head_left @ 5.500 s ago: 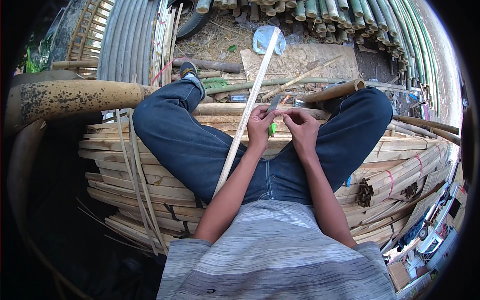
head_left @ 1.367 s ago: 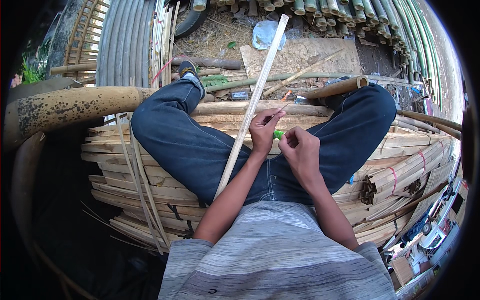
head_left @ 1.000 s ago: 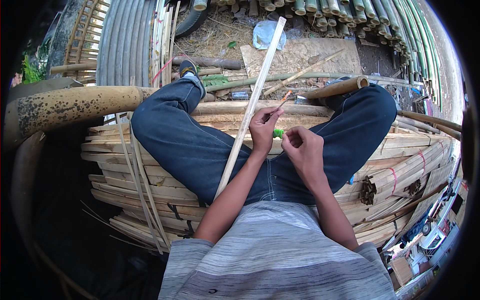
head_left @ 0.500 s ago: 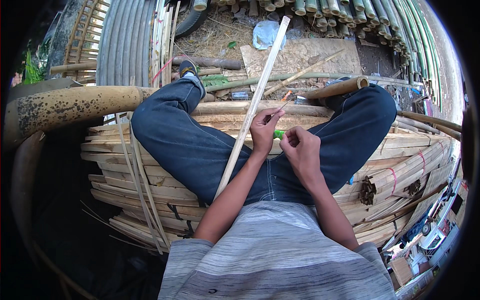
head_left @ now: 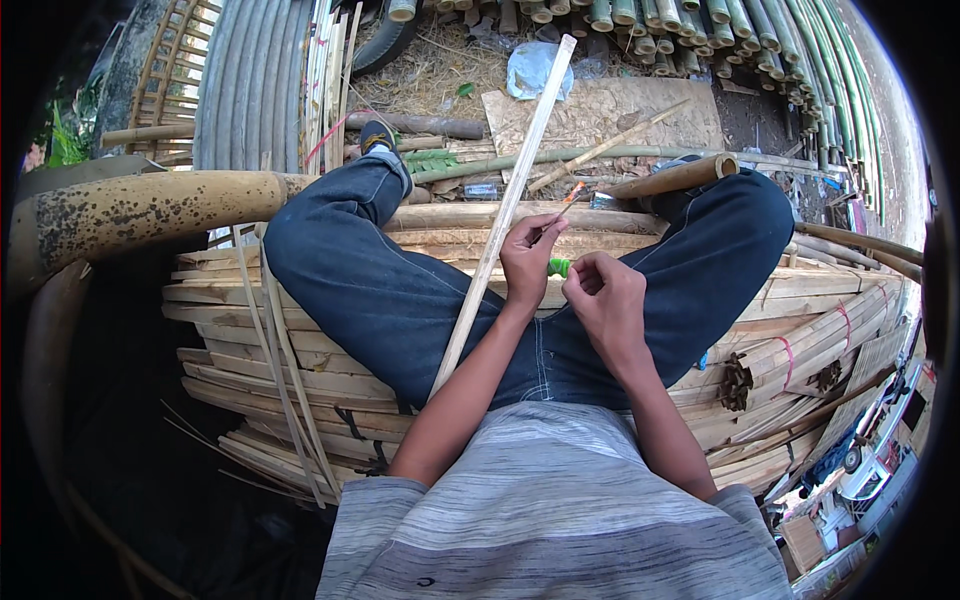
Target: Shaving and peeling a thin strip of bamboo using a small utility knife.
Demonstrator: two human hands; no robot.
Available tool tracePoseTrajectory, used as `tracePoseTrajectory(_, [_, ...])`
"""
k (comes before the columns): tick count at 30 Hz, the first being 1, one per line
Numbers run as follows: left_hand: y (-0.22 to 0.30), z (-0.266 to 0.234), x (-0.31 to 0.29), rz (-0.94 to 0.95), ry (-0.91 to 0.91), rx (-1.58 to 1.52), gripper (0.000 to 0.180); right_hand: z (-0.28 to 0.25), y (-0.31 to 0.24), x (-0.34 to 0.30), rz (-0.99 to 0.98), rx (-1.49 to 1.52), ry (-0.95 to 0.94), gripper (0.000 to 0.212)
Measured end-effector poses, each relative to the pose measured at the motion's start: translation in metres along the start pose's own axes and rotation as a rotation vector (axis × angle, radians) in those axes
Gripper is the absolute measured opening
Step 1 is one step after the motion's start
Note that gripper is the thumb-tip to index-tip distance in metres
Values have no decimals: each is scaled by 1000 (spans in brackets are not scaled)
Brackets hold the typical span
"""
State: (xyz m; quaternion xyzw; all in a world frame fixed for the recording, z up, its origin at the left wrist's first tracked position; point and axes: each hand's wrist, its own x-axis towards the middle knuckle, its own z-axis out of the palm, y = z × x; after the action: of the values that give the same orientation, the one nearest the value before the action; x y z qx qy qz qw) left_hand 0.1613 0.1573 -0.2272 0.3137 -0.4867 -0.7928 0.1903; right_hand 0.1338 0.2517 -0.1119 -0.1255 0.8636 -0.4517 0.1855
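My left hand (head_left: 527, 268) is closed on a thin pointed tool, perhaps a knife (head_left: 550, 228), whose narrow end sticks out up and to the right past the thumb. Just below the fingers a bright green wrapping (head_left: 558, 267) shows between my hands; whether it belongs to the tool's handle I cannot tell. My right hand (head_left: 607, 298) is pinched closed against the right end of the green part, and its fingertips hide what they hold. A long pale bamboo slat (head_left: 515, 190) slants across my left thigh, beside my left hand and under the forearm.
Stacked split bamboo slats (head_left: 300, 360) lie under my legs. A thick spotted bamboo pole (head_left: 150, 212) runs in from the left. Tied slat bundles (head_left: 790, 362) lie at right. Green bamboo poles (head_left: 690, 25) are piled at the far side, near a pale plastic bag (head_left: 538, 72).
The tool's tip has shifted slightly. My right hand has moved a little right along with the green part, which shows somewhat more. The slat's top has edged left.
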Motion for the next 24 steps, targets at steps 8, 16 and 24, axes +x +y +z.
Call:
tracePoseTrajectory(8, [0, -2, -1, 17, -11, 9, 13, 6, 6, 2, -10, -24, -22, 9])
tracePoseTrajectory(16, [1, -1, 7, -20, 15, -8, 14, -5, 2, 7, 5, 6, -34, 15])
tracePoseTrajectory(24, [11, -1, 5, -261, -97, -126, 12, 11, 51, 35, 98, 237, 57, 44])
